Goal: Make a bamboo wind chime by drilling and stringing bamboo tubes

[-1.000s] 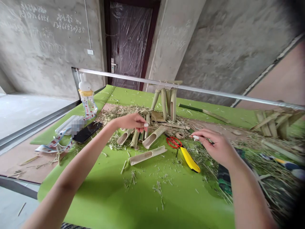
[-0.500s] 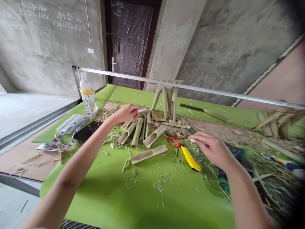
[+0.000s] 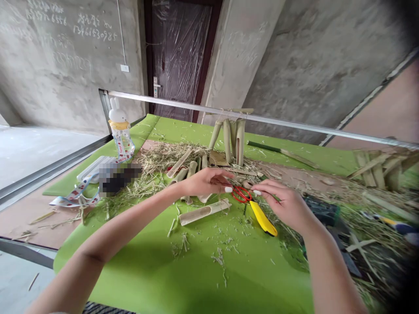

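My left hand [image 3: 207, 181] is over the bamboo pieces with its thumb and fingers apart, and I see nothing between them. My right hand [image 3: 283, 198] is closed in a pinch just right of the red scissor handles [image 3: 241, 195]; whatever its fingertips hold is too small to make out. Between and below the hands lies a yellow-handled tool [image 3: 263, 218], its far end by the red loops. A split bamboo tube [image 3: 204, 212] rests on the green mat [image 3: 196, 270]. Shorter cut bamboo tubes [image 3: 190, 172] lie partly hidden behind my left hand.
Upright bamboo tubes [image 3: 227, 139] hang or stand in a row at the back. Shavings [image 3: 160, 157] cover much of the middle. A rabbit-topped bottle [image 3: 119, 126] stands at left, near a blurred dark object [image 3: 119, 179]. Bamboo strips [image 3: 376, 168] are heaped at right; a metal rail [image 3: 278, 121] crosses behind.
My left hand has moved right and toward me, from above the bamboo tubes to close by my right hand, and its pinch has opened. The right hand has shifted slightly left.
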A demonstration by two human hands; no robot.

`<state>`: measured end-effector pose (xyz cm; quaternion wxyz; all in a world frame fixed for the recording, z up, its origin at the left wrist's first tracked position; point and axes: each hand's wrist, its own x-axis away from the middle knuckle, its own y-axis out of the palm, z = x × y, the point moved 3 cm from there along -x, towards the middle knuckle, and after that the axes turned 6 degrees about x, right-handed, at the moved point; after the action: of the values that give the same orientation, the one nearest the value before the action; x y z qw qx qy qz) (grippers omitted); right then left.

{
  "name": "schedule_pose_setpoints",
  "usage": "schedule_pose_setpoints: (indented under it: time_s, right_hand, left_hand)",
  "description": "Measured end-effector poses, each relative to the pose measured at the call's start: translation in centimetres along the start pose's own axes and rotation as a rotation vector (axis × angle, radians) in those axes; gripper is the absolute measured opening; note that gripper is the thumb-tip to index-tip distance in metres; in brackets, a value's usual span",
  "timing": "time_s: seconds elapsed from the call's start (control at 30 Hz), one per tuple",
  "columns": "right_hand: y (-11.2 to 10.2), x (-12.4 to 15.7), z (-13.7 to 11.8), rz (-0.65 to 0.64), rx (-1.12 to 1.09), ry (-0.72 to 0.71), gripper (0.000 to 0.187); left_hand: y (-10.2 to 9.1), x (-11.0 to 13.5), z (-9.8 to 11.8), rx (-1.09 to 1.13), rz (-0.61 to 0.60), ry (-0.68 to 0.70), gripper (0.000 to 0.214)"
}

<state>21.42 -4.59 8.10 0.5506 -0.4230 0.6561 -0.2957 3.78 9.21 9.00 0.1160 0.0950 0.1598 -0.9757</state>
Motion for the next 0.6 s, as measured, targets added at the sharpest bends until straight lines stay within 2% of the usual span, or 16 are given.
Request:
schedule_pose_setpoints:
  time_s: [0.13,0.27,0.33,0.47,0.53,0.6]
  right_hand:
    - [0.2,0.2,0.4,0.02,0.013,0.0,0.027]
    - [0.5,0.4,1.0,0.017,0.01,0.019,0.027]
    - [0.7,0.5,1.2,0.006,0.017,0.017,0.028]
    - [0.9,0.4,1.1,-0.009,0.043,0.004,0.029]
    - [1.2,-0.1,0.4,-0.033,0.054,-0.004,0.029]
    - [1.8,-0.7,-1.0,-0.086,0.05,-0.05,0.03]
  left_hand:
    - [-0.1,-0.2,-1.5,-0.053,0.051,-0.07,0.03]
    - [-1.4,-0.4,-1.9,-0.291,0.131,-0.008,0.026]
    - [-2.4,-0.3,-1.9,-0.402,0.111,0.012,0.024]
    - [-4.4,0.5,-1.9,-0.607,0.017,-0.151,0.015]
    - [-4.2,0.8,-1.3,-0.693,0.071,-0.142,0.01]
    - [-2.4,0.6,-0.6,-0.665,0.138,-0.037,0.014]
